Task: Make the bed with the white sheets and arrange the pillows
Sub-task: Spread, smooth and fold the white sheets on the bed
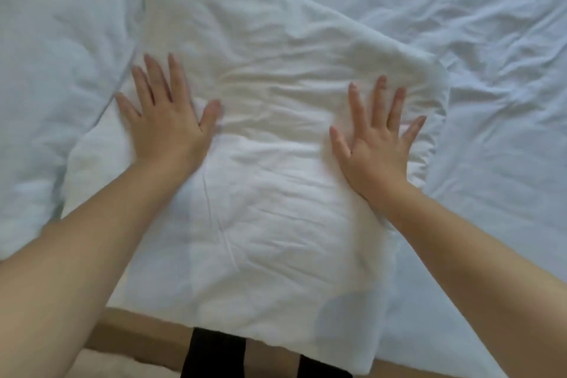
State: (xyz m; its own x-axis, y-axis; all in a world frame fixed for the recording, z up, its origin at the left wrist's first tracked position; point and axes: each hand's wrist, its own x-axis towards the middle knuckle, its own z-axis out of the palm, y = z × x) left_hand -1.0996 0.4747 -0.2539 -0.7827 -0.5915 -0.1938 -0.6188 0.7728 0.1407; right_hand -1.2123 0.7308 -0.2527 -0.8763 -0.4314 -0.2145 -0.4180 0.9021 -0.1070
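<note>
A folded white duvet (264,138) lies across the near edge of the bed, wrinkled and reaching from the top middle down past the bed's edge. My left hand (165,120) presses flat on its left side with fingers spread. On the duvet's right side, near its right edge, my right hand (374,144) also presses flat with fingers spread. Under and around the duvet lies the white bed sheet (491,101), creased on the right. No pillow can be made out for certain.
More white bedding (52,70) bulges at the left, next to the folded duvet. The bed's near edge runs along the bottom, with a strip of tan floor (138,334) and my dark-clad legs (214,353) below it.
</note>
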